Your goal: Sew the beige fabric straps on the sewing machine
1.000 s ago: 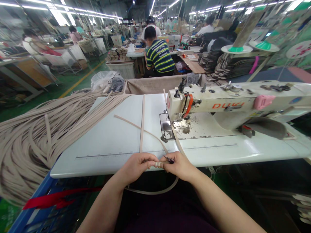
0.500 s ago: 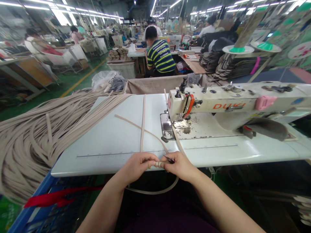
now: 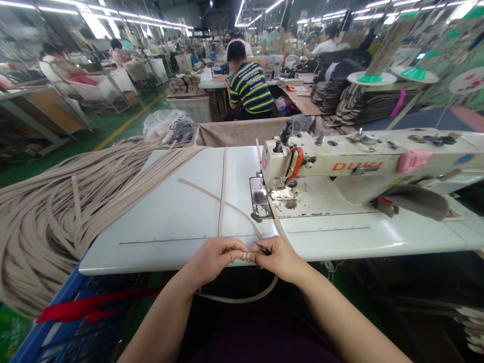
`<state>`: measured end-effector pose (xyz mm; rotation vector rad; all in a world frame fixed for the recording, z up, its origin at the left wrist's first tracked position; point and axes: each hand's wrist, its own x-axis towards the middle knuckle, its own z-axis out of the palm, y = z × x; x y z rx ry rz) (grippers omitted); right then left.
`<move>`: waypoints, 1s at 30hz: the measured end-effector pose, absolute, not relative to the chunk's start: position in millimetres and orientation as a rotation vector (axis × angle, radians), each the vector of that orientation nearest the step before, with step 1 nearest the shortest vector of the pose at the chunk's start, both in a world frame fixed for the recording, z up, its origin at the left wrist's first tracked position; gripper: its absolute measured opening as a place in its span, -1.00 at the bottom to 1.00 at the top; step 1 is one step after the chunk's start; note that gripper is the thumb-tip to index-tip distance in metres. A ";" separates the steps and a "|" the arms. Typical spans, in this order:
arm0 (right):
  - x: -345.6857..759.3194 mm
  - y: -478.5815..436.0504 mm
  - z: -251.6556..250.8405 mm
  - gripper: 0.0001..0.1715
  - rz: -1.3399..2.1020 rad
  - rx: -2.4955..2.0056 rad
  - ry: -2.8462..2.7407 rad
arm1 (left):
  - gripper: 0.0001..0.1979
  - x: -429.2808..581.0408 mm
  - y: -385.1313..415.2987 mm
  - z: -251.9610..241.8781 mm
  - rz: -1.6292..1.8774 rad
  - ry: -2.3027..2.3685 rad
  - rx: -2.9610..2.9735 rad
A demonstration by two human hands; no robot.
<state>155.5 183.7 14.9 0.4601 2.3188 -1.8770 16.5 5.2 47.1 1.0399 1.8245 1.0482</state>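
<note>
The person's left hand [image 3: 212, 257] and left forearm [image 3: 162, 312] are bare at 7 o'clock, likewise the right hand [image 3: 279, 256] and right forearm [image 3: 342, 307] at 5; dark purplish clothing [image 3: 260, 335] shows at 6.

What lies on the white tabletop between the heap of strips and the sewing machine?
In the head view, a straight strip and a curved strip cross there; a ruler line runs nearer the front.
</note>
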 end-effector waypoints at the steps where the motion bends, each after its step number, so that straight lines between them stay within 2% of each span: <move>1: 155.5 183.8 15.4 -0.72 -1.880 0.460 2.316 | -0.74 16.4 5.4 47.0 1.051 1.826 1.039; 30: 155.8 184.1 16.1 -0.74 -1.894 0.457 2.308 | -0.79 16.0 6.0 48.4 1.055 1.802 1.045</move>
